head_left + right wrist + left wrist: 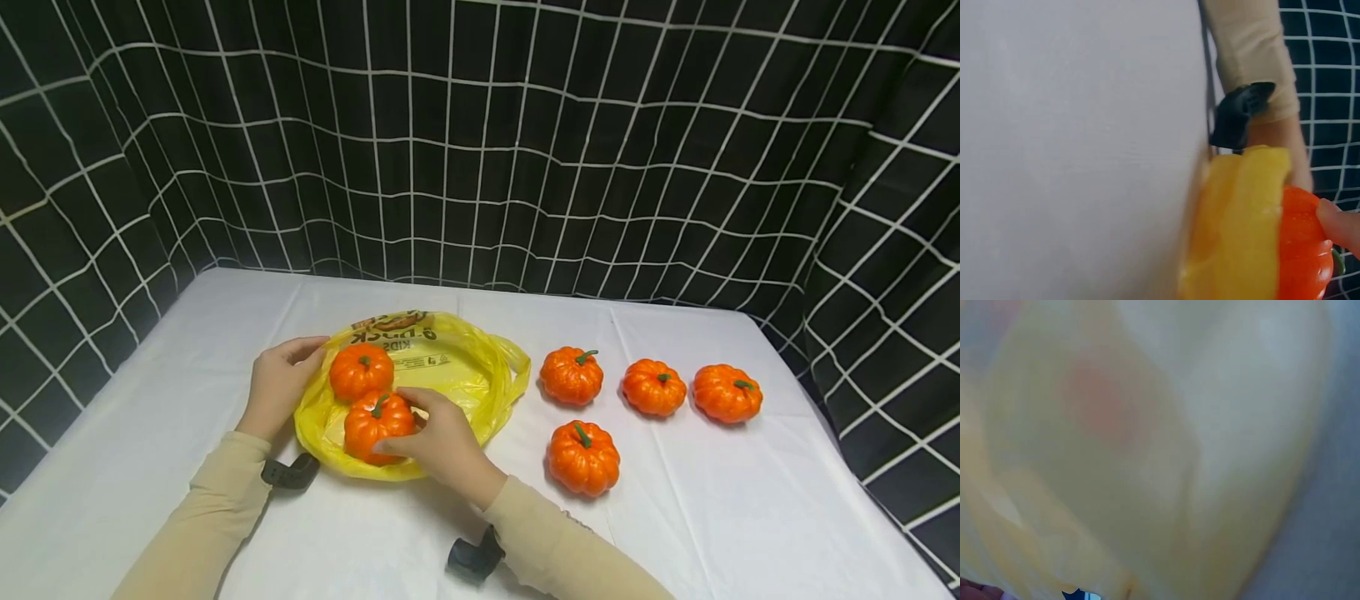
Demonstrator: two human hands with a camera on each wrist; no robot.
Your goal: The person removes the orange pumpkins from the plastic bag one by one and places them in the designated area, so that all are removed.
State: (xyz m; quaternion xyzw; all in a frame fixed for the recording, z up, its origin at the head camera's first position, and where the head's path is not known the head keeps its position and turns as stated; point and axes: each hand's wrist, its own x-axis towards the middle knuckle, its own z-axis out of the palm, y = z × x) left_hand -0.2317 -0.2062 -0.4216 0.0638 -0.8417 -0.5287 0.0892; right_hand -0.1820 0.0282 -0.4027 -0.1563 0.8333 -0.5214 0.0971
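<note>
A yellow plastic bag (465, 387) lies spread on the table with its mouth facing up. At its left rim, my left hand (281, 383) pinches the plastic. My right hand (446, 437) grips a small orange pumpkin (367, 429) with a green stem, inside the bag's front edge. Just behind that one, a second pumpkin (360, 371) sits in the bag. Seen from the right wrist, the thumb presses on the gripped pumpkin (1304, 250) beside the bag's wall (1235, 231). Blurred yellow plastic (1147, 506) fills most of the left wrist view.
Right of the bag, several more pumpkins stand on the white-covered table (697, 508): one near the bag handle (572, 375), one in front (583, 458), two farther right (654, 387). A black curtain with a white grid (480, 150) surrounds the table's back and sides.
</note>
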